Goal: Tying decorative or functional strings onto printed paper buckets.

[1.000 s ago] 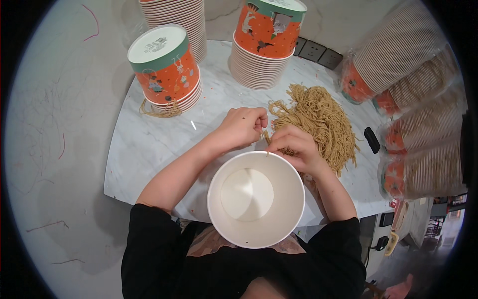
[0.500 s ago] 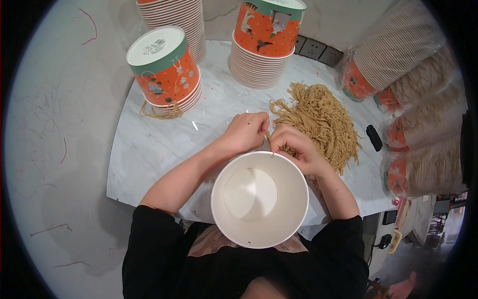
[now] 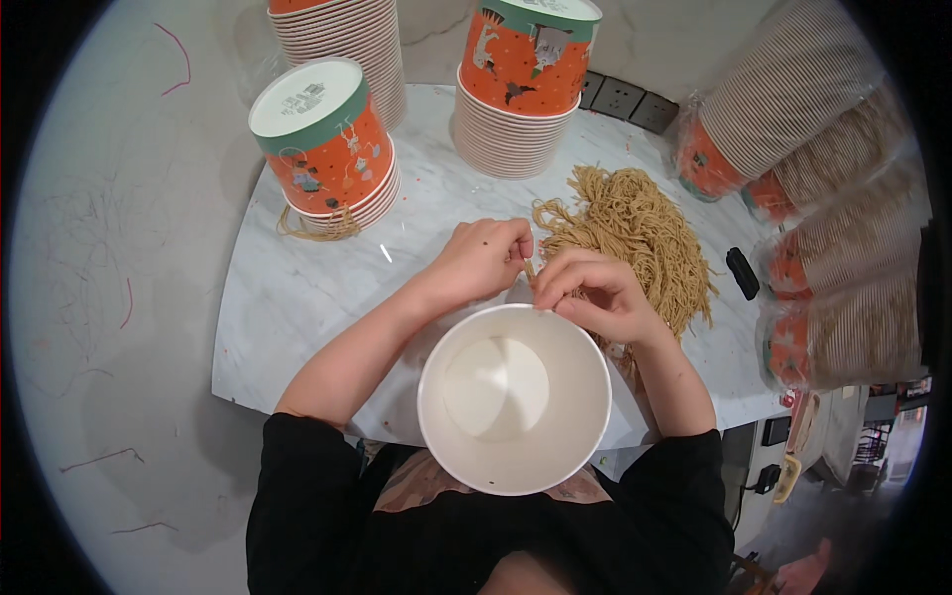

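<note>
A white-lined paper bucket [image 3: 466, 426] stands in front of my body, its open mouth facing up. At its far rim, my left hand [image 3: 486, 258] pinches a short tan cord [image 3: 530, 268]. The cord runs across to my right hand [image 3: 590, 293], whose thumb and forefinger are closed on its other end beside the rim. My right fingers partly hide that end. Just beyond my right hand lies a loose heap of tan cords [image 3: 645, 233].
Upside-down orange and green paper buckets [image 3: 322, 149] stand nested at far left, with cord at their base. Another nested stack [image 3: 516, 119] is at the back. Plastic-wrapped bucket stacks [image 3: 793, 89] line the right side. A black object [image 3: 742, 274] lies near them.
My right fingers have lifted and turned slightly at the bucket's rim. More of the cord between my hands shows. The view has shifted a little.
</note>
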`<state>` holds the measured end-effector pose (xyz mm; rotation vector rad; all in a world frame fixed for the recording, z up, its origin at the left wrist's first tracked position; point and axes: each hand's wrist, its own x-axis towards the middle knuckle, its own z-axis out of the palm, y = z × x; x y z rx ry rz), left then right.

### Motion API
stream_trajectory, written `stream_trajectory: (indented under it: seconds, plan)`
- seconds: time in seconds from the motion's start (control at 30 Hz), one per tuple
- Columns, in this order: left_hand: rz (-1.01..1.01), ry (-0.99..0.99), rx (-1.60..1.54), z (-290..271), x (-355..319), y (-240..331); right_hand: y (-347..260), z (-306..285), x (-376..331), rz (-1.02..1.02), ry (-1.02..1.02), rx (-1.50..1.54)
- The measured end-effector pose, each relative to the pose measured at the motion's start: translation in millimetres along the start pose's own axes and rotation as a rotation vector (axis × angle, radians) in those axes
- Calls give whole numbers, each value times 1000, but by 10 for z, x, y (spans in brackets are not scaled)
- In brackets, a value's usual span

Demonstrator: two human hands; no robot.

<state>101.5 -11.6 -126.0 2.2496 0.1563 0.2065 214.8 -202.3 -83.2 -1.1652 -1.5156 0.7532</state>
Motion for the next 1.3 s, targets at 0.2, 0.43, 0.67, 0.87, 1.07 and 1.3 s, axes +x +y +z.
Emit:
stream_trajectory:
  seconds: [0.2, 0.43, 0.67, 0.87, 1.07, 1.3]
  plan:
    - [437, 127, 113, -244, -73, 72, -38, 63, 19, 9, 30, 64]
    - [-56, -541, -316, -844, -231, 498, -10, 95, 4, -13, 67, 20]
    - [252, -398, -193, -599, -437, 719, 23, 120, -33, -132, 103, -39]
    - [147, -73, -189, -683, -425, 876, -160, 115, -3, 15, 247, 311]
    - [429, 174, -138, -684, -416, 903, -591, 74, -10, -154, 260, -448]
    - [528, 229, -95, -597, -385, 895, -725, 112, -52, -186, 174, -634]
